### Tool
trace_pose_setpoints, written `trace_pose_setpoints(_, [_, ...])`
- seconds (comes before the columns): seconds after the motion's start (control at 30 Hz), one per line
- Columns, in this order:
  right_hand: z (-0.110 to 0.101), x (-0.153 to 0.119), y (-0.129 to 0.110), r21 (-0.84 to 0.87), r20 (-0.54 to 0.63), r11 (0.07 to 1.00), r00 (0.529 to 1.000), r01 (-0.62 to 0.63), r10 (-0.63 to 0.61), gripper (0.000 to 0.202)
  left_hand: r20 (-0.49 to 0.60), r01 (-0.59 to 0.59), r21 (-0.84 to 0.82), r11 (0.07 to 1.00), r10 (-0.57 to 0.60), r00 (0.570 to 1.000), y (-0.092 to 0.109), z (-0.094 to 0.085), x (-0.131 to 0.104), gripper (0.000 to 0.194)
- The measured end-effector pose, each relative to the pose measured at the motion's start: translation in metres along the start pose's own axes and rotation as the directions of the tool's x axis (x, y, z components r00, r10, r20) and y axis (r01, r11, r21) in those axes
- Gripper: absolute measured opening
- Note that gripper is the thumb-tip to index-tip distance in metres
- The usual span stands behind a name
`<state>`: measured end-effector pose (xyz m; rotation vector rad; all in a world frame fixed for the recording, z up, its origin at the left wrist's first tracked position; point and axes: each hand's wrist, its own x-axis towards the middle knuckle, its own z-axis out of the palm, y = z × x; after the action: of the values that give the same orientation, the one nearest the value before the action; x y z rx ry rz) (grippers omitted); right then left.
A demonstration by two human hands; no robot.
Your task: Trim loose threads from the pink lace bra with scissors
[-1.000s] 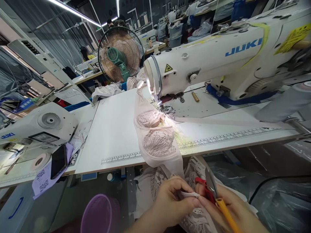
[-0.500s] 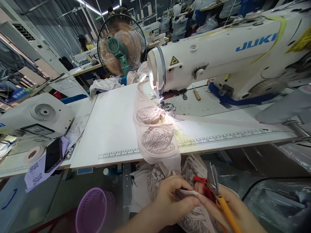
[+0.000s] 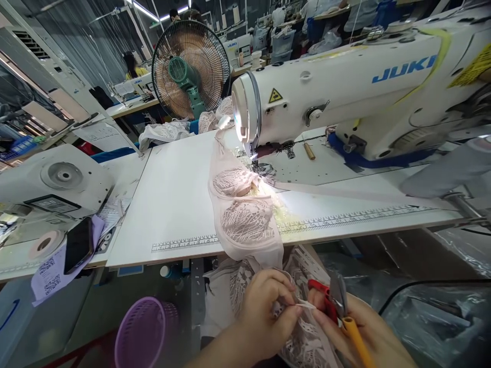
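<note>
Down below the table edge, both hands work a strip of pale fabric

Left hand pinches the strip between thumb and fingertips; right hand is closed around red-handled snips and a yellow tool — blades just beside the strip. Lace garment hangs from the table into the lap, its far end under the sewing machine — a purple basket sits left

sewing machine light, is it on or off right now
On. The sewing machine throws a bright white glow around its needle, lighting the lace garment and the table right beneath it.
</note>
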<state>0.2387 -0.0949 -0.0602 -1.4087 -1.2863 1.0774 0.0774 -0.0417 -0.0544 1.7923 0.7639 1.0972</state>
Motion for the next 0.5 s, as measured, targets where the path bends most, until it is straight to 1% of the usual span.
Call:
trace_pose_setpoints(0.07, [-0.001, 0.0, 0.002, -0.007, 0.009, 1.0, 1.0, 0.019, -0.019, 0.017, 0.036, 0.046, -0.011, 0.999, -0.046, 0.998, 0.002, -0.002, 0.001, 0.014])
trace_pose_setpoints(0.13, [-0.002, -0.001, 0.004, 0.003, 0.014, 1.0, 1.0, 0.022, -0.023, 0.017, 0.095, 0.105, -0.023, 0.994, -0.103, 0.99, 0.004, -0.004, 0.002, 0.014])
trace_pose_setpoints(0.27, [-0.004, -0.002, 0.004, 0.042, 0.044, 0.999, 0.999, -0.024, 0.022, 0.019, 0.203, 0.197, -0.019, 0.98, -0.189, 0.961, 0.005, -0.007, 0.006, 0.012])
trace_pose_setpoints(0.33, [-0.006, -0.002, 0.002, 0.043, 0.05, 0.999, 0.998, -0.033, 0.031, 0.019, 0.22, 0.235, 0.024, 0.972, -0.234, 0.947, 0.005, -0.008, 0.008, 0.016])
trace_pose_setpoints(0.4, [-0.008, -0.002, 0.0, 0.043, 0.055, 0.998, 0.997, -0.047, 0.045, 0.019, 0.22, 0.281, 0.069, 0.957, -0.289, 0.932, 0.005, -0.008, 0.011, 0.015])
trace_pose_setpoints(0.47, [-0.009, -0.001, -0.001, 0.053, 0.061, 0.997, 0.996, -0.065, 0.061, 0.02, 0.239, 0.339, 0.069, 0.938, -0.345, 0.908, 0.006, -0.008, 0.014, 0.01])
trace_pose_setpoints(0.5, [-0.009, -0.001, -0.002, 0.053, 0.057, 0.996, 0.996, -0.066, 0.063, 0.021, 0.26, 0.364, 0.05, 0.93, -0.365, 0.894, 0.008, -0.009, 0.015, 0.012])
